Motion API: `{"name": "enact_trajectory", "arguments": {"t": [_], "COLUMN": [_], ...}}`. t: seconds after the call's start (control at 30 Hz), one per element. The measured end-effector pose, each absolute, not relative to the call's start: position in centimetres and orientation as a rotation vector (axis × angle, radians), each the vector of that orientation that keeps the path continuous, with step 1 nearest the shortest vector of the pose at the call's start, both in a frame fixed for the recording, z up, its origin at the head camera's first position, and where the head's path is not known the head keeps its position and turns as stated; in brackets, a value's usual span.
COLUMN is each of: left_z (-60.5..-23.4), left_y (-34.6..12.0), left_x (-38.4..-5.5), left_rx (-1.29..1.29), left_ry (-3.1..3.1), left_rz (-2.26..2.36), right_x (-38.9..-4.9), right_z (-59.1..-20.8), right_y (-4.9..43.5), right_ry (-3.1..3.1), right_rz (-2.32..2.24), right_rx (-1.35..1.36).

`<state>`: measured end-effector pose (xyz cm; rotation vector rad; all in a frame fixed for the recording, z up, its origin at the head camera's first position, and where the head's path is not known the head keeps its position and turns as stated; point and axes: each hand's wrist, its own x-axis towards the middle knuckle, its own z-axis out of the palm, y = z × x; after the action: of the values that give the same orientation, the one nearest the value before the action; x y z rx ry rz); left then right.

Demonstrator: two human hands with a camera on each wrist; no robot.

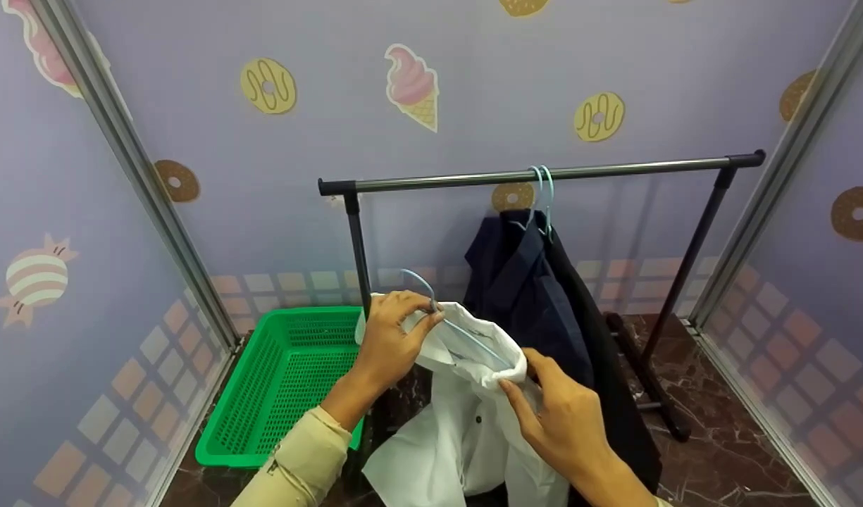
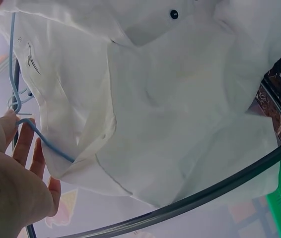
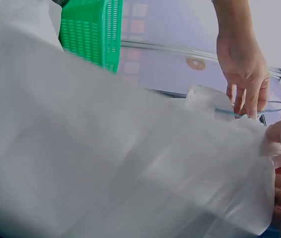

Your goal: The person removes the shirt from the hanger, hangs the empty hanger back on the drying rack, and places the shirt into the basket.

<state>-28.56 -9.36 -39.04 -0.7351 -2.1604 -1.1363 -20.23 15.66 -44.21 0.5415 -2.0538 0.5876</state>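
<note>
A white shirt (image 1: 466, 422) with dark buttons hangs in front of the rack, its collar spread around a light blue hanger (image 1: 473, 339). My left hand (image 1: 392, 331) pinches the hanger just below its hook; in the left wrist view, thumb and fingertips meet on the blue wire (image 2: 46, 139). My right hand (image 1: 565, 408) grips the right side of the shirt's neck opening, thumb in front and fingers behind. One arm of the hanger runs inside the shirt toward that hand. In the right wrist view the shirt cloth (image 3: 120, 144) fills most of the picture.
Behind the shirt stands a clothes rack with a metal rail (image 1: 445, 181). A navy garment (image 1: 523, 303) and a black one (image 1: 614, 401) hang from it on light blue hangers. A green plastic basket (image 1: 290, 380) sits on the floor at the left. Patterned walls enclose the space.
</note>
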Motion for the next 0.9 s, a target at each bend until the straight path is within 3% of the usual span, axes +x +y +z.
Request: {"name": "enact_trajectory", "arguments": {"t": [0.9], "left_z": [-39.3], "left_y": [-9.8], "left_x": [-28.6], "left_rx": [-0.684], "left_ry": [-1.903], "left_rz": [-1.381], "right_x": [-20.8], "right_z": [-45.6], "right_y": [18.2], "right_ry": [-1.970], "right_rz": [0.553], "right_rx": [0.691]}}
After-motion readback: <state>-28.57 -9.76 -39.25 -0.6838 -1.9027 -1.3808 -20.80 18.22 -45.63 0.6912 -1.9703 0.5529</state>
